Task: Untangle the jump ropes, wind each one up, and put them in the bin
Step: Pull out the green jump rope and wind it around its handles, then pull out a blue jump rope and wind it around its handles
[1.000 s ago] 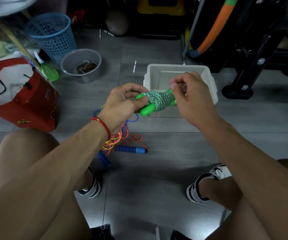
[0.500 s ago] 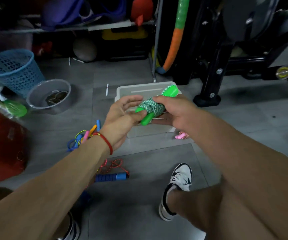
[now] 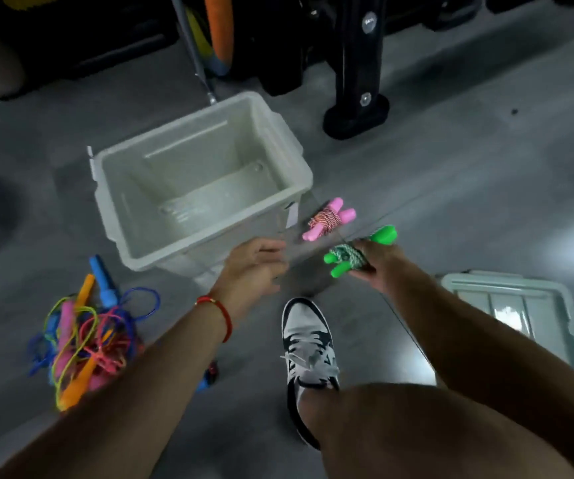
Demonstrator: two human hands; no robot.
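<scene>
Gripping wound green rope [image 3: 351,259], right hand [image 3: 377,262]; left hand [image 3: 252,267] spread, apart.

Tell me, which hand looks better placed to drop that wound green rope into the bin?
Probably the right hand: it already grips the wound green rope just beside the bin. The left hand holds nothing.
</scene>
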